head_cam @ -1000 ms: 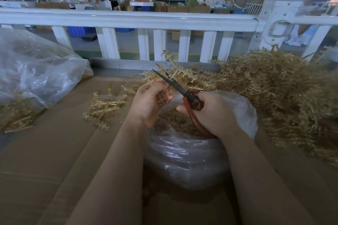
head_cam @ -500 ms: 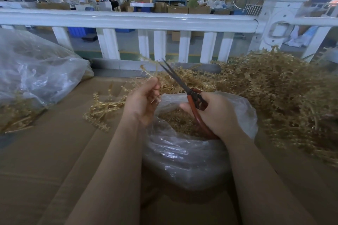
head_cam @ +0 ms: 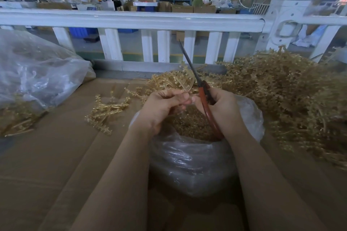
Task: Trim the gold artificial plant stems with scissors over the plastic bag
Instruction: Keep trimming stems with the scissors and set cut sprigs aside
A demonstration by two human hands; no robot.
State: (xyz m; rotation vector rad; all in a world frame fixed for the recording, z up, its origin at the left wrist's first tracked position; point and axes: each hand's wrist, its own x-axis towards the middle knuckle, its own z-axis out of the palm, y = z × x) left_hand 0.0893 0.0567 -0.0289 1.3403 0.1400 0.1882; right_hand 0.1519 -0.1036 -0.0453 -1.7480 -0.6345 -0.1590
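Head view — left hand [head_cam: 165, 107] fingers pinching gold stem [head_cam: 185, 85], right hand [head_cam: 223, 107] fingers round scissors [head_cam: 201, 90].

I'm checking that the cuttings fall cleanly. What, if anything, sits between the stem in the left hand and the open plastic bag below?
Nothing visible does. The left hand pinches the gold stem right over the open mouth of the plastic bag. The right hand grips the scissors, blades closed and pointing up, beside it.

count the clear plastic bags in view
2. One plastic bag sits open under the hands, partly filled with gold trimmings. A larger plastic bag lies at the far left of the cardboard surface. Others may be hidden behind the gold stem pile.
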